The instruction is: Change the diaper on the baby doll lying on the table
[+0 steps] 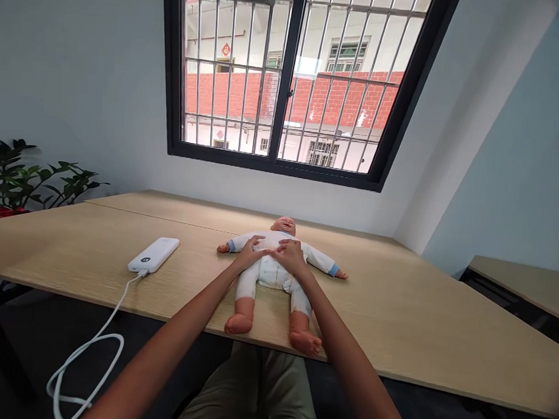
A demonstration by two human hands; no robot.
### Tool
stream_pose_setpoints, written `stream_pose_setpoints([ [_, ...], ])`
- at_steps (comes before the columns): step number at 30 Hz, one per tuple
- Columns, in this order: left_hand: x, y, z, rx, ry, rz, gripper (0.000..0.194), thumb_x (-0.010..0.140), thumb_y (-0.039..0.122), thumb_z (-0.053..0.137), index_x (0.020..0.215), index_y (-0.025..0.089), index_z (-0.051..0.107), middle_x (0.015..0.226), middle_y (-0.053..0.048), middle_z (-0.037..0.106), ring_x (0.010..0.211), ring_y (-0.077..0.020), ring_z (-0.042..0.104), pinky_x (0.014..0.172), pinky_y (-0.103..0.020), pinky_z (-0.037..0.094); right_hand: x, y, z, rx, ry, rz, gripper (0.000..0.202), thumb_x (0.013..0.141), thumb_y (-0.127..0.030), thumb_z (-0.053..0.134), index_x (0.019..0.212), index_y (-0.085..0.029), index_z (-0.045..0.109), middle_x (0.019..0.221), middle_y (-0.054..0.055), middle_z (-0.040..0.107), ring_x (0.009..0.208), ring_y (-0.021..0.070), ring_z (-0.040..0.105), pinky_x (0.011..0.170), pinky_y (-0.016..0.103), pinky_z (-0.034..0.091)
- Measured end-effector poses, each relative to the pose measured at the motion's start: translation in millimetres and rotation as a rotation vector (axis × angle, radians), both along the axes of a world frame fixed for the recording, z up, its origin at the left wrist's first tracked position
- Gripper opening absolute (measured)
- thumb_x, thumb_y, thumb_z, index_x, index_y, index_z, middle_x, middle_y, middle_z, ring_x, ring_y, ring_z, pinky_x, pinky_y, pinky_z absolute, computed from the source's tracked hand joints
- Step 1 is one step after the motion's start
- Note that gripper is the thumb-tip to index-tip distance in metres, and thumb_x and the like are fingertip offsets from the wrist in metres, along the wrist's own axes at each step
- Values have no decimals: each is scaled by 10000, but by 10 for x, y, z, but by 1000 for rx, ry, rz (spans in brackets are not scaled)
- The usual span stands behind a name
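A baby doll (285,224) in a white outfit with blue cuffs lies on its back on the wooden table (186,286), its feet toward the near edge. Its arms are spread to both sides, and a white diaper (274,273) covers its hips. My left hand (253,252) rests on the doll's belly at the left, fingers apart. On the right side of the belly lies my right hand (289,254), its fingers bent over the white cloth. The fingertips of both hands nearly meet; whether they pinch the cloth is too small to tell.
A white power bank (154,255) lies on the table's left part, its white cable (115,313) hanging over the front edge. Behind the table are a barred window and wall. A potted plant (32,178) stands far left, another table (528,285) at the right.
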State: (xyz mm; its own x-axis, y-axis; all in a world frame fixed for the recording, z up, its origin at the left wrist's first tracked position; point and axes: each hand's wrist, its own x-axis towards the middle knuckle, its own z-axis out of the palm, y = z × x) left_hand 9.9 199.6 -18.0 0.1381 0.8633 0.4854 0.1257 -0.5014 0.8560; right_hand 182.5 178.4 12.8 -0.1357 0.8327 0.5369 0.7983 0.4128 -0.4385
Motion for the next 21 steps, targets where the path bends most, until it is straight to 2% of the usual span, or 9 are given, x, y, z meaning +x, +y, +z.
stream_pose_setpoints([
  [2, 8, 6, 0, 22, -3, -47, 403, 742, 327, 700, 1112, 175, 653, 1186, -109, 626, 1165, -279, 518, 986, -357, 406, -25, 27, 0, 14, 51, 5, 253, 753, -442, 666, 656, -218, 732, 1077, 84, 675, 1140, 276, 520, 999, 394, 375],
  [5, 24, 48, -13, 49, 26, -96, 250, 768, 303, 659, 979, 182, 715, 1079, -88, 668, 1130, -253, 533, 1020, -355, 379, -12, 38, -18, 88, 130, 9, 166, 753, -368, 665, 690, -231, 734, 1133, 63, 655, 1174, 262, 491, 1026, 396, 350],
  [7, 29, 84, -34, 61, 37, -102, 214, 753, 284, 662, 933, 186, 722, 1033, -79, 674, 1116, -245, 537, 1027, -362, 374, 9, 34, -34, 139, 147, 7, 153, 754, -353, 669, 693, -225, 728, 1168, 70, 634, 1192, 261, 473, 1042, 400, 328],
  [10, 22, 112, -72, 65, 35, -97, 261, 747, 296, 675, 976, 177, 715, 1079, -97, 653, 1127, -252, 541, 1025, -365, 381, 26, 39, -57, 142, 134, -31, 149, 753, -334, 658, 691, -214, 721, 1164, 94, 624, 1192, 263, 469, 1036, 405, 322],
  [14, 4, 88, -84, 81, 25, -103, 350, 747, 343, 699, 1051, 168, 703, 1164, -118, 624, 1156, -276, 539, 1029, -356, 379, 20, 62, -88, 69, 84, -102, 151, 728, -297, 619, 631, -212, 698, 1026, 89, 662, 1136, 266, 498, 1004, 402, 333],
  [18, -6, 69, -56, 156, 85, -140, 265, 747, 425, 684, 873, 201, 751, 1017, -110, 680, 1111, -304, 563, 1029, -380, 396, 19, 66, -112, 13, 87, -136, 185, 701, -343, 611, 587, -202, 650, 950, 90, 663, 1061, 274, 523, 938, 380, 368],
  [21, -9, 79, -44, 160, 105, -122, 219, 720, 449, 691, 766, 246, 759, 962, -115, 693, 1145, -320, 548, 1061, -402, 389, 35, 56, -112, 31, 109, -161, 119, 667, -318, 626, 666, -199, 637, 918, 87, 650, 1019, 275, 528, 927, 384, 377],
])
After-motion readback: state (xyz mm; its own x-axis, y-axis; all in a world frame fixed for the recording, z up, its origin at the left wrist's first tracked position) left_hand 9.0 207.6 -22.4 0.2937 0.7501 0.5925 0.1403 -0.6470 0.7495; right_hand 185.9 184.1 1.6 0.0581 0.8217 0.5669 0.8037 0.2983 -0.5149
